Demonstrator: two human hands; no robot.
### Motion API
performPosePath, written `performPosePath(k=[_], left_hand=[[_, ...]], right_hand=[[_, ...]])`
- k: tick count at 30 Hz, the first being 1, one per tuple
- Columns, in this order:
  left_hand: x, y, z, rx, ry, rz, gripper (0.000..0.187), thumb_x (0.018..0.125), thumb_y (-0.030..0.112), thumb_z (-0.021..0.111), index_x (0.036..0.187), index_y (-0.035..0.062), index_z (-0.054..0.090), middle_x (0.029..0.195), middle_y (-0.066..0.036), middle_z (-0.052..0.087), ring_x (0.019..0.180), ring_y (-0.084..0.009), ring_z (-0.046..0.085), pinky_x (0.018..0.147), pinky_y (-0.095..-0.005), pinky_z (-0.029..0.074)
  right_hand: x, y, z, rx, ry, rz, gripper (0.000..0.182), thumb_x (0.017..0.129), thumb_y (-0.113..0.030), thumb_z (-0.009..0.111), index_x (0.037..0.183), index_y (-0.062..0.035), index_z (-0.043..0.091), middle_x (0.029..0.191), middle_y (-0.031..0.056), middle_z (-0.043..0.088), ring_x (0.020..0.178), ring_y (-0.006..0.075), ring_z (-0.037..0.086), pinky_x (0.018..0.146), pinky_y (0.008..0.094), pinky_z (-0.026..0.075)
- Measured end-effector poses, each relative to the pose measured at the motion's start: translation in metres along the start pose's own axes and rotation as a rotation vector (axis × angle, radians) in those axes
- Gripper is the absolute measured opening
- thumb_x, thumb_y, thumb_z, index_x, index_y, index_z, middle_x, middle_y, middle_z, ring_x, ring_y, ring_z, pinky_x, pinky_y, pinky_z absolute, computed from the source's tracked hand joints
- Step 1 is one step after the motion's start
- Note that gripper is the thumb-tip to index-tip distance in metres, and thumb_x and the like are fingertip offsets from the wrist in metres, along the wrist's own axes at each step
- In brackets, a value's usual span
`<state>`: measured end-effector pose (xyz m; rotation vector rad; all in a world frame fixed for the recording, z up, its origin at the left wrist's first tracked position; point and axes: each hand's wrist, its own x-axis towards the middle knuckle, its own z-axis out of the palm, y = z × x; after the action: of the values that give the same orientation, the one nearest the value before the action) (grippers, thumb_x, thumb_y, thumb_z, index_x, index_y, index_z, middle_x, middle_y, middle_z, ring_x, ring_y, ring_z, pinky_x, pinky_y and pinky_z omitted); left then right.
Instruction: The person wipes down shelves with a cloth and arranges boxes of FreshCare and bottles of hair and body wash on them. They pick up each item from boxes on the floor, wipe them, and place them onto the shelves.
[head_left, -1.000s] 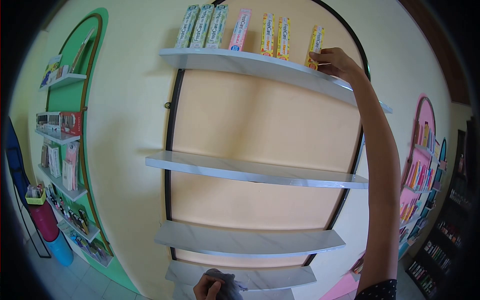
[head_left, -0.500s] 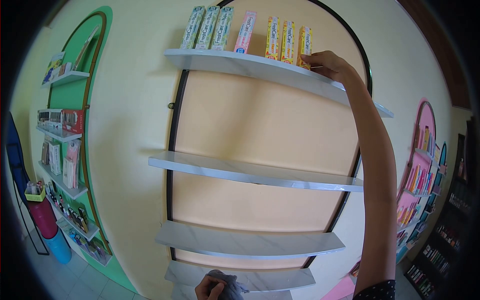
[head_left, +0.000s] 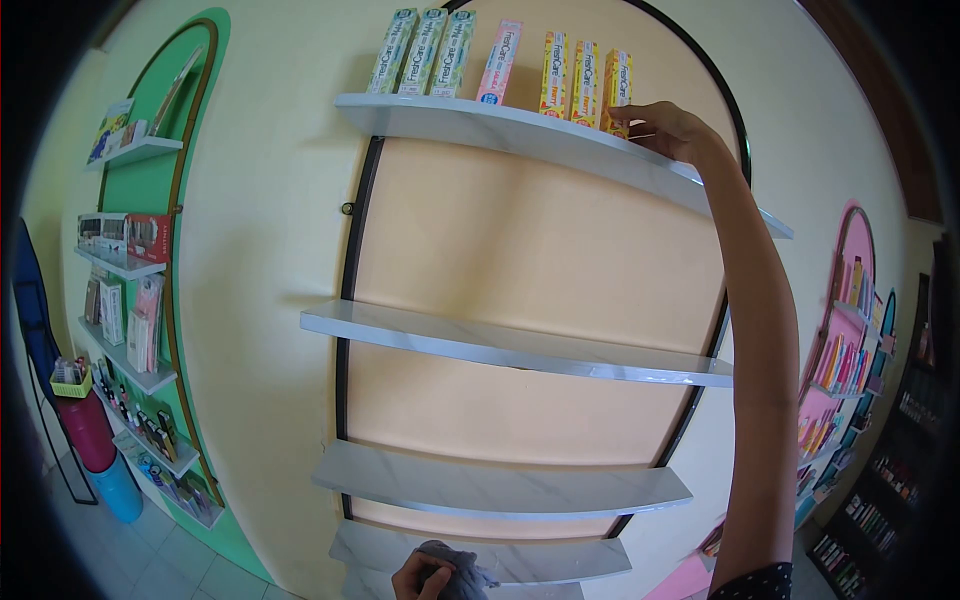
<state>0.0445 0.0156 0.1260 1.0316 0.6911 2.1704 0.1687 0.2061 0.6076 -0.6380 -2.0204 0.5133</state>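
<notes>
My right hand (head_left: 672,130) reaches up to the white top shelf (head_left: 450,115), its fingers closed on the lower end of a yellow-orange box (head_left: 617,75). That box stands upright against two matching yellow boxes (head_left: 568,68). Left of them stand a pink box (head_left: 500,60) and three green boxes (head_left: 425,50). At the bottom edge of the view, my left hand (head_left: 418,577) holds a grey cloth (head_left: 455,565) in front of the lowest shelf.
The middle shelf (head_left: 500,345) and lower shelf (head_left: 490,490) in the arched alcove are bare. At left a green alcove (head_left: 125,300) holds stocked shelves, with a yellow basket (head_left: 70,380) and a red and a blue container (head_left: 95,450) by it. A pink alcove (head_left: 840,340) with goods is at right.
My right hand slid the yellow-orange box leftward along the top shelf until it stands beside the other two yellow boxes. The left hand stayed low with the cloth.
</notes>
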Motion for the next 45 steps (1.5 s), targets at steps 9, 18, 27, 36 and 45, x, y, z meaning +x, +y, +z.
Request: performPosePath(k=[9, 18, 27, 36, 45], left_hand=[[0.000, 0.001, 0.000, 0.016, 0.015, -0.016, 0.008, 0.076, 0.008, 0.048, 0.073, 0.0005, 0.050, 0.076, -0.005, 0.050, 0.071, -0.0129, 0.046, 0.068, -0.0254, 0.038], [0.001, -0.009, -0.006, -0.048, -0.001, -0.042, 0.007, 0.076, 0.006, 0.049, 0.073, -0.0001, 0.050, 0.079, -0.007, 0.051, 0.073, -0.0155, 0.048, 0.070, -0.0262, 0.038], [0.005, 0.013, 0.002, -0.006, 0.011, 0.014, 0.008, 0.074, 0.008, 0.051, 0.071, 0.0008, 0.049, 0.070, -0.004, 0.049, 0.066, -0.0130, 0.047, 0.063, -0.0246, 0.038], [-0.039, -0.025, -0.027, 0.231, -0.112, -0.565, 0.014, 0.071, 0.014, 0.053, 0.076, 0.0023, 0.049, 0.083, -0.005, 0.048, 0.078, -0.0116, 0.045, 0.071, -0.0228, 0.036], [-0.199, -0.124, -0.127, 0.346, -0.295, -1.954, 0.034, 0.079, 0.026, 0.044, 0.109, 0.0101, 0.040, 0.103, -0.005, 0.046, 0.096, -0.0135, 0.044, 0.076, -0.0296, 0.039]], right_hand=[[-0.007, -0.003, -0.002, -0.005, 0.025, 0.044, 0.043, 0.066, -0.024, 0.064, 0.094, 0.0051, 0.050, 0.084, 0.0184, 0.052, 0.071, 0.0174, 0.053, 0.064, 0.0252, 0.046], [-0.010, -0.003, -0.004, 0.048, 0.056, 0.058, 0.037, 0.065, -0.017, 0.066, 0.094, 0.0035, 0.054, 0.085, 0.0190, 0.054, 0.073, 0.0205, 0.057, 0.063, 0.0245, 0.050], [-0.072, 0.002, -0.025, -0.171, 0.578, -0.433, 0.027, 0.071, -0.016, 0.057, 0.092, 0.0006, 0.054, 0.078, 0.0085, 0.058, 0.069, 0.0132, 0.056, 0.062, 0.0258, 0.048], [-0.410, 0.138, 0.185, -0.150, -0.136, -0.262, 0.063, 0.065, -0.030, 0.064, 0.115, -0.0025, 0.036, 0.116, 0.0208, 0.036, 0.103, 0.0300, 0.041, 0.087, 0.0391, 0.033], [-0.674, 0.194, 0.332, 0.387, -0.085, 1.273, 0.044, 0.060, -0.011, 0.059, 0.102, -0.0082, 0.047, 0.103, 0.0123, 0.047, 0.097, 0.0297, 0.045, 0.083, 0.0359, 0.037]])
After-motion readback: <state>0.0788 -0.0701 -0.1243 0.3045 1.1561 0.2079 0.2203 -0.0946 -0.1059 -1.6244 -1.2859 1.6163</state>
